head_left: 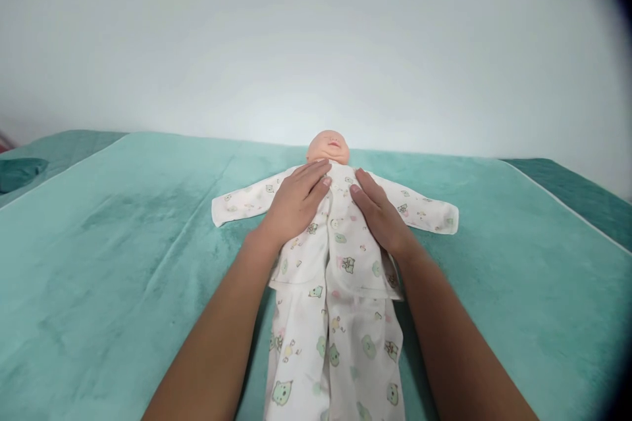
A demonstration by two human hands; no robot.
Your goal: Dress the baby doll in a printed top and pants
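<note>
A baby doll lies on its back, its head away from me and its arms stretched out to both sides. It wears a white jacket printed with small bears, and matching trousers. Flat on the left side of the jacket's chest rests my left hand, fingers extended toward the collar. My right hand lies on the opposite side of the chest, its fingers also straight. Both hands touch the cloth without gripping it. The sleeves cover the doll's hands, and its feet are out of view.
A teal plush blanket with a pale edge seam spreads under the doll. Darker teal cloth shows at both sides. Behind the head stands a white wall with a dark band along its top.
</note>
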